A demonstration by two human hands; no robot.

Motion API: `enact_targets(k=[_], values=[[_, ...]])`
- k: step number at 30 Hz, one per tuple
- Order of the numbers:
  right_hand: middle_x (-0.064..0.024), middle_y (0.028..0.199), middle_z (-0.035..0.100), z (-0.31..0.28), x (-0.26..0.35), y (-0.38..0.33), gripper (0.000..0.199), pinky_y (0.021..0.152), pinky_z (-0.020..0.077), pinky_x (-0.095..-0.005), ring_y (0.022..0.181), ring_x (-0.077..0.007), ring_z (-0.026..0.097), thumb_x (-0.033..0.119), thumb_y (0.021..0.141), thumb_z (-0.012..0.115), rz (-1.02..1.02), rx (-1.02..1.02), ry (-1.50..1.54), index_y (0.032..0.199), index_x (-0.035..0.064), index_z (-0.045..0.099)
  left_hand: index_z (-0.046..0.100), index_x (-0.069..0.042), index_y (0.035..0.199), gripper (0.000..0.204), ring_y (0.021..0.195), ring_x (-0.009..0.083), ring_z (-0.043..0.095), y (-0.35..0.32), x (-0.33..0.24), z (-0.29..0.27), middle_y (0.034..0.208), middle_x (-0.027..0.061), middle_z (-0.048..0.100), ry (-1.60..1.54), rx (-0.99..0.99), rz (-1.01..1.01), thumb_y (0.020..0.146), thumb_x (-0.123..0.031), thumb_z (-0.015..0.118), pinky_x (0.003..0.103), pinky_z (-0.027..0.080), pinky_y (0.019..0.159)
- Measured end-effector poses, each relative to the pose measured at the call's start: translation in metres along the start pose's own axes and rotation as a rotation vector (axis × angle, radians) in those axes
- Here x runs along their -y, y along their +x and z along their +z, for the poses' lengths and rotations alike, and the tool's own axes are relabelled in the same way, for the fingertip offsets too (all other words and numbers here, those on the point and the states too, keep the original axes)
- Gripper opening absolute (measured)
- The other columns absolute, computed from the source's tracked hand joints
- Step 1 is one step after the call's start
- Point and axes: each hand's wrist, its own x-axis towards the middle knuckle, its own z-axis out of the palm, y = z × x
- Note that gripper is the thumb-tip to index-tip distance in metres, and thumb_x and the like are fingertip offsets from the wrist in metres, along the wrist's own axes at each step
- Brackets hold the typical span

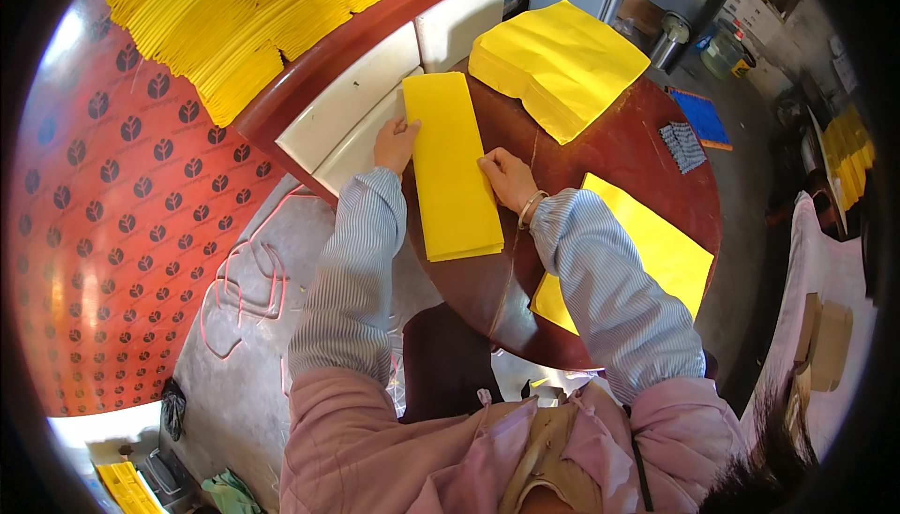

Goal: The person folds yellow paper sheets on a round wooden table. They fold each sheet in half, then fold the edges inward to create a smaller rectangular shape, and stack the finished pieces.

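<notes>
A long folded strip of yellow paper [450,167] lies on the round dark red table [684,223], reaching past its left edge. My left hand [396,145] is closed at the strip's left edge, with the thumb on top. At the right edge, the curled fingers of my right hand [509,178] pinch the paper. Beyond it on the table rests a thick stack of wide yellow sheets [562,64]. Another pile of yellow paper [647,251] lies partly under my right forearm, which hides some of it.
Many folded yellow strips [253,12] are piled on a red cabinet top [319,45] at the upper left. A red patterned board [122,195] stands left. A grey checked cloth [682,146] sits by the table's right edge. Pink cord [281,279] lies on the floor.
</notes>
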Motion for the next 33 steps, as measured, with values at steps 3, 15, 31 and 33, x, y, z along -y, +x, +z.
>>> enact_targets(k=[3, 15, 31, 33], values=[[-0.0140, 0.080, 0.070, 0.008, -0.005, -0.003, 0.028, 0.066, 0.0520, -0.0385, 0.069, -0.0271, 0.067, 0.030, 0.105, 0.061, -0.114, -0.110, -0.050, 0.107, 0.0025, 0.063, 0.067, 0.002, 0.137, 0.054, 0.101, 0.0244, 0.072, 0.025, 0.011, 0.010, 0.119, 0.0149, 0.073, 0.295, -0.065, 0.072, 0.096, -0.032, 0.074, 0.034, 0.056, 0.089], [-0.0242, 0.089, 0.073, 0.015, -0.007, -0.007, 0.026, 0.076, 0.0536, -0.0520, 0.087, -0.0467, 0.071, 0.032, 0.104, 0.058, -0.116, -0.185, -0.100, 0.111, 0.0063, 0.058, 0.055, -0.003, 0.151, 0.064, 0.105, 0.0259, 0.067, 0.015, 0.009, 0.021, 0.128, 0.0152, 0.064, 0.361, -0.177, 0.129, 0.097, -0.031, 0.073, 0.037, 0.055, 0.095], [-0.0116, 0.100, 0.068, -0.013, 0.020, -0.038, 0.039, 0.076, 0.0530, -0.0364, 0.082, -0.0233, 0.067, 0.022, 0.098, 0.069, -0.173, -0.095, -0.074, 0.132, 0.0070, 0.056, 0.039, -0.003, 0.160, 0.071, 0.159, 0.0377, 0.024, -0.005, -0.018, 0.020, 0.168, 0.0205, 0.034, 1.055, 0.115, 0.611, 0.103, -0.040, 0.062, 0.051, 0.020, 0.129], [-0.0112, 0.112, 0.067, -0.021, 0.028, -0.056, 0.039, 0.084, 0.0530, -0.0410, 0.094, -0.0268, 0.065, 0.021, 0.095, 0.071, -0.369, -0.089, -0.238, 0.130, 0.0092, 0.058, 0.037, -0.004, 0.161, 0.074, 0.161, 0.0364, 0.021, -0.019, -0.031, 0.021, 0.170, 0.0198, 0.031, 1.055, 0.225, 0.699, 0.103, -0.044, 0.061, 0.053, 0.018, 0.130]])
